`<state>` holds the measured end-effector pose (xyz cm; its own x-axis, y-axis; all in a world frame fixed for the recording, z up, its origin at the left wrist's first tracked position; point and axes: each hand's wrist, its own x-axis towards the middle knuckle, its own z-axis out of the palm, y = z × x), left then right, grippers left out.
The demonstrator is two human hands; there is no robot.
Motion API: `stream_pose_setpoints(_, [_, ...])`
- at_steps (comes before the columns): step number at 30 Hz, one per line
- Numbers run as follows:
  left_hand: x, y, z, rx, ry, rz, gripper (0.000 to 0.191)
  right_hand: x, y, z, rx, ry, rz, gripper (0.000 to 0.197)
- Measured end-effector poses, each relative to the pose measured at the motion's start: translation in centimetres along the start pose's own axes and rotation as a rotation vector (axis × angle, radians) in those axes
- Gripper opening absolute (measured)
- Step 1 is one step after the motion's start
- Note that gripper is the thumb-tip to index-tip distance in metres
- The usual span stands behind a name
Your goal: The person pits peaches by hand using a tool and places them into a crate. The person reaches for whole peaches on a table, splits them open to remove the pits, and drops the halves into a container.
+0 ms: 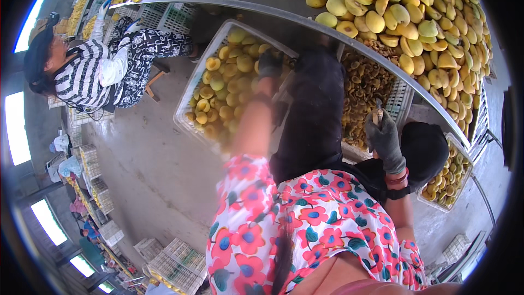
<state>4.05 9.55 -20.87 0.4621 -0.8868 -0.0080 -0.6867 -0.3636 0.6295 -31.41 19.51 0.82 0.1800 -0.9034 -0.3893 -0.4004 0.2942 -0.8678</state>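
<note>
My left hand [270, 63], in a dark glove and blurred, reaches into the upper right part of a white plastic crate [185, 94] on the floor. Yellow-green fruit halves [221, 84], apparently peaches, fill this crate. Whether my left fingers hold a piece cannot be made out. My right hand [385, 141], in a grey glove, grips a small tool with a wooden handle [377, 116]; its short metal tip points away from me. Just beyond that hand, a crate between my legs holds brown pits and scraps [360, 94].
A metal-edged table [254, 6] curves across in front, heaped with halved fruit [409, 20] at the right. Another fruit crate [448, 176] stands by my right knee. A co-worker [90, 69] sits at the left beside a wooden stool [156, 84]. Stacked crates [176, 264] stand lower left.
</note>
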Motion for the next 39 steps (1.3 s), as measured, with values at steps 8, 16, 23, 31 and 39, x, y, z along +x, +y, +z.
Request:
stream_pose_setpoints(8, [-1.0, 6.1, -1.4, 0.559, -0.396, 0.497, 0.032, 1.3, 1.4, -0.4, -0.111, 0.062, -0.012, 0.019])
stream_pose_setpoints(16, [-1.7, 5.5, -4.2, -0.39, -0.225, 0.205, 0.021, 1.3, 0.9, -1.5, -0.038, 0.1, 0.091, 0.019])
stream_pose_setpoints(23, [0.1, 6.5, -3.6, 0.288, 0.05, 0.672, 0.013, 2.4, 4.2, -2.5, -0.159, 0.217, -0.054, 0.014])
stream_pose_setpoints(31, [12.4, 18.5, -11.5, 0.173, 0.325, 0.597, 0.038, 3.1, 3.0, -3.2, -0.152, 0.211, -0.018, 0.009])
stream_pose_setpoints(39, [17.1, 19.8, -9.1, 0.361, -0.264, 0.253, 0.061, 2.7, 1.8, -2.7, -0.28, 0.255, -0.086, 0.018])
